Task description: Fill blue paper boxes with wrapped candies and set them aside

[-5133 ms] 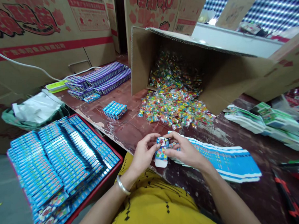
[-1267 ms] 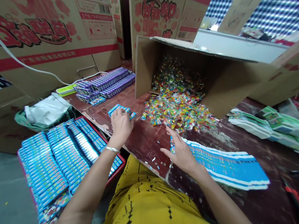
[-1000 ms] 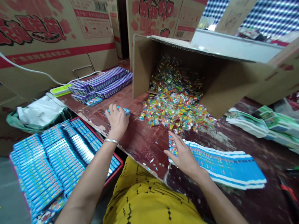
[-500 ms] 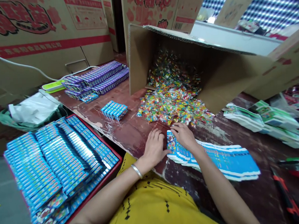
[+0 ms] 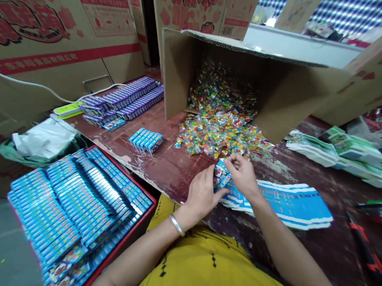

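A flat blue carton blank [image 5: 221, 178] is lifted off the near end of a fanned row of flat blue blanks [image 5: 288, 204] on the dark table. My left hand [image 5: 202, 194] and my right hand [image 5: 243, 174] both pinch this blank, fingers closed on its edges. Just beyond them lies a heap of colourful wrapped candies [image 5: 222, 132] spilling from a tipped cardboard box [image 5: 284, 85]. A small group of filled blue boxes [image 5: 146, 140] sits on the table to the left.
A red tray [image 5: 148, 206] packed with several rows of blue boxes stands low at the left. Purple boxes [image 5: 126, 99] lie at the back left, green flat cartons [image 5: 340, 153] at the right. Large printed cardboard cases [image 5: 43, 48] line the back. A red-and-black tool [image 5: 369, 257] lies near right.
My left hand left the small group of blue boxes and came back to the fanned blanks. Both hands have now lifted the top blank off the row.
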Demonstrator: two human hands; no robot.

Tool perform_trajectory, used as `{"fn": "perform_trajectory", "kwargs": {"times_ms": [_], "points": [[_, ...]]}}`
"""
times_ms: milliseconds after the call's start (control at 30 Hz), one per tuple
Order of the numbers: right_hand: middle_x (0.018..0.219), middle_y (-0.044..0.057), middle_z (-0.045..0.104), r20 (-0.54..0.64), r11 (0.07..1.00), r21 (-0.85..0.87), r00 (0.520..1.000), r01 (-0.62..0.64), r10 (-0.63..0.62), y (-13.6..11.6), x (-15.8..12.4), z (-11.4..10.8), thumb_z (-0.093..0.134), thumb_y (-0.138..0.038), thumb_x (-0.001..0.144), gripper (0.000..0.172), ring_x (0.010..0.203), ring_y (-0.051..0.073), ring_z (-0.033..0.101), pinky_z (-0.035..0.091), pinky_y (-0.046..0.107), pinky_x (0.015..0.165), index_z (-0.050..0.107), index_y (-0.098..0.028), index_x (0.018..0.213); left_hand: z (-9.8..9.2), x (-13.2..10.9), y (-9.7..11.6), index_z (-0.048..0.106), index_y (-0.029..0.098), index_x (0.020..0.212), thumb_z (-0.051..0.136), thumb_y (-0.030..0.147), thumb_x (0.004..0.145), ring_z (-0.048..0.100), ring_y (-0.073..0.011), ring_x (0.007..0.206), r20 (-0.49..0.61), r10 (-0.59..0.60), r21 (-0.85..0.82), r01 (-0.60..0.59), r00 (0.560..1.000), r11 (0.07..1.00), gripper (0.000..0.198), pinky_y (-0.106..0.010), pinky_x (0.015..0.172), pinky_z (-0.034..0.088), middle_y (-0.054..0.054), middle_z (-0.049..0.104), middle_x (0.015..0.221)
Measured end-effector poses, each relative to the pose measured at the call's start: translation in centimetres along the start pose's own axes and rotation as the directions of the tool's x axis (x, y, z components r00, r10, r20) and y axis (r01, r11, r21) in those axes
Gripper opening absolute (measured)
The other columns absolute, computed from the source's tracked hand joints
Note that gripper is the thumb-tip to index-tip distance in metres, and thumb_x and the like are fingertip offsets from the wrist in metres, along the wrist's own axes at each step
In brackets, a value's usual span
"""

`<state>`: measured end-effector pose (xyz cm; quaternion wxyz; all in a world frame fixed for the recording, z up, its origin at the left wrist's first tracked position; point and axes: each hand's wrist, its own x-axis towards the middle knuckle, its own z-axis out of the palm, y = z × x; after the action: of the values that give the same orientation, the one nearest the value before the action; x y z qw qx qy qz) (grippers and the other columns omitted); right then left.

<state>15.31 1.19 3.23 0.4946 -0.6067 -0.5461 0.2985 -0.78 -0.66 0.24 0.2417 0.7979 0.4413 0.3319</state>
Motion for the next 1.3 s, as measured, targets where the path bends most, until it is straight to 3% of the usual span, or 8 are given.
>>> {"fn": "perform_trajectory", "kwargs": {"times_ms": [133, 267, 367, 533, 700, 867, 1033, 1300], "points": [[0.069, -0.001, 0.056, 0.089, 0.991, 0.132, 0.996, -0.030, 0.019, -1.2, -1.7, 0.4, 0.052, -0.048, 0.090, 0.030, 0.052, 0.012, 0.049, 0.041, 0.024, 0.046, 0.062, -0.020, 0.096, -1.5, 0.8, -0.1, 0.044, 0.018, 0.138, 0.069, 0.034, 0.081, 0.051, -0.0282, 0.124, 0.035, -0.084, -0.372, 0.091, 0.996, 0.924, 0.065, -0.044, 0.107, 0.039, -0.014, 0.053, 0.136], [0.074, -0.001, 0.058, 0.343, 0.990, 0.138, 0.936, 0.029, -0.075, -2.0, -3.0, 0.0, 0.053, -0.043, 0.091, 0.040, 0.057, 0.012, 0.051, 0.043, 0.024, 0.052, 0.055, -0.024, 0.126, -4.1, 1.5, -0.7, 0.053, 0.015, 0.132, 0.069, 0.032, 0.081, 0.058, -0.0261, 0.116, 0.274, -0.061, -0.790, 0.261, 0.960, 0.555, 0.057, -0.040, 0.104, 0.042, -0.013, 0.060, 0.130], [0.067, -0.004, 0.056, 0.464, 0.994, 0.100, 0.882, 0.042, -0.084, -3.0, -3.0, -0.7, 0.062, -0.039, 0.087, 0.030, 0.057, 0.011, 0.053, 0.042, 0.023, 0.054, 0.057, -0.023, 0.112, -5.4, 1.2, -1.0, 0.059, 0.015, 0.126, 0.071, 0.031, 0.079, 0.060, -0.0245, 0.111, 0.404, 0.028, -0.836, 0.357, 0.914, 0.416, 0.051, -0.035, 0.099, 0.043, -0.011, 0.064, 0.122], [0.059, -0.004, 0.057, 0.711, 0.999, -0.044, 0.703, 0.007, 0.026, -4.3, -2.2, -1.6, 0.068, -0.039, 0.082, 0.020, 0.049, 0.012, 0.056, 0.042, 0.022, 0.048, 0.060, -0.020, 0.084, -5.7, 0.2, -1.5, 0.070, 0.012, 0.108, 0.069, 0.036, 0.080, 0.062, -0.0169, 0.080, 0.487, 0.006, -0.780, 0.432, 0.873, 0.452, 0.037, -0.025, 0.073, 0.047, -0.006, 0.070, 0.092], [0.078, 0.000, 0.063, 0.258, 0.989, 0.133, 0.966, -0.068, 0.031, -2.7, -2.7, -0.2, 0.070, -0.039, 0.080, 0.032, 0.065, 0.014, 0.060, 0.048, 0.024, 0.057, 0.057, -0.022, 0.104, -4.3, 0.0, -1.6, 0.071, 0.012, 0.104, 0.068, 0.035, 0.081, 0.061, -0.0161, 0.080, 0.279, -0.262, -0.860, 0.362, 0.924, 0.360, 0.032, -0.027, 0.076, 0.048, -0.007, 0.071, 0.094], [0.066, -0.003, 0.052, 0.151, 0.995, 0.104, 0.989, -0.003, -0.012, -1.3, -4.6, 2.3, 0.064, -0.036, 0.085, 0.023, 0.058, 0.010, 0.049, 0.041, 0.023, 0.055, 0.057, -0.019, 0.072, -2.9, -0.5, -0.7, 0.069, 0.012, 0.092, 0.072, 0.031, 0.078, 0.062, -0.0144, 0.076, 0.103, -0.427, -0.892, 0.273, 0.898, 0.360, 0.025, -0.026, 0.074, 0.051, -0.006, 0.069, 0.088], [0.080, 0.000, 0.063, 0.003, 0.966, 0.258, 0.999, 0.031, -0.033, -1.2, -5.1, 3.9, 0.064, -0.032, 0.085, 0.022, 0.071, 0.014, 0.058, 0.048, 0.026, 0.065, 0.063, -0.022, 0.104, -3.7, -1.0, 0.1, 0.050, 0.023, 0.127, 0.073, 0.026, 0.077, 0.065, -0.0152, 0.084, -0.143, -0.430, -0.788, 0.161, 0.891, 0.594, 0.056, -0.026, 0.077, 0.053, -0.002, 0.065, 0.095], [0.092, 0.003, 0.064, -0.011, 0.978, 0.196, 0.998, 0.064, -0.063, -0.8, -5.6, 4.2, 0.060, -0.033, 0.088, 0.028, 0.079, 0.018, 0.061, 0.050, 0.030, 0.073, 0.061, -0.024, 0.114, -5.4, -1.2, -0.3, 0.051, 0.022, 0.130, 0.059, 0.029, 0.087, 0.062, -0.0194, 0.096, 0.140, -0.209, -0.721, 0.244, 0.968, 0.648, 0.044, -0.029, 0.082, 0.051, -0.007, 0.064, 0.115]]}}
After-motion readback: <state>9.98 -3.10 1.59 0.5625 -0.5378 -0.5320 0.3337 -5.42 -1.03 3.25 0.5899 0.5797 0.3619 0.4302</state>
